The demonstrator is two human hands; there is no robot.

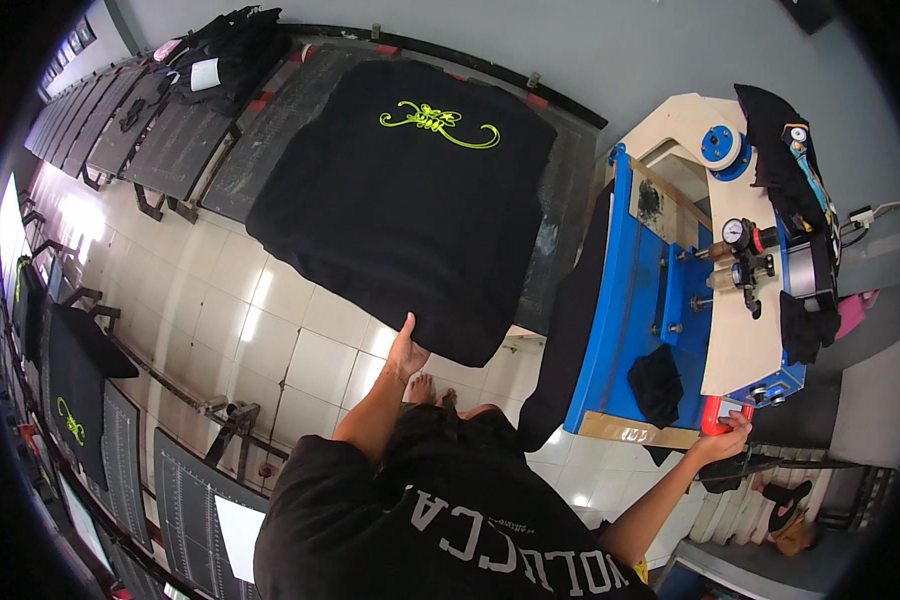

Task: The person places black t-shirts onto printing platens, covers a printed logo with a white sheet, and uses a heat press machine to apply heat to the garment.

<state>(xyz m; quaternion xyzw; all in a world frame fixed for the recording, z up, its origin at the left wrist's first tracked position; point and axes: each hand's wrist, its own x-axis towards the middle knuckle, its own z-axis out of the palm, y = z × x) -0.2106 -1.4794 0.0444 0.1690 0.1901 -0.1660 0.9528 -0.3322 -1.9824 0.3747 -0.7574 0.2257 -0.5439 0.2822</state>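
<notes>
A black cloth piece [400, 220], apparently a garment part, lies spread over a dark board, with a yellow-green scroll print near its far edge. My left hand [406, 356] is at its near edge, thumb on top and the other fingers partly hidden, pinching the cloth. Off to the right, my right hand [722, 442] has its fingers bent around a red piece [712, 415] at the near corner of a blue and cream press machine [610, 340]. What the red piece is, I cannot tell.
A small black cloth bundle [656, 386] sits on the machine's blue bed, and a long black cloth [570, 330] hangs by its left side. The machine carries a pressure gauge [735, 233]. More dark boards [185, 150] line the far left; a metal rail [215, 405] runs at left.
</notes>
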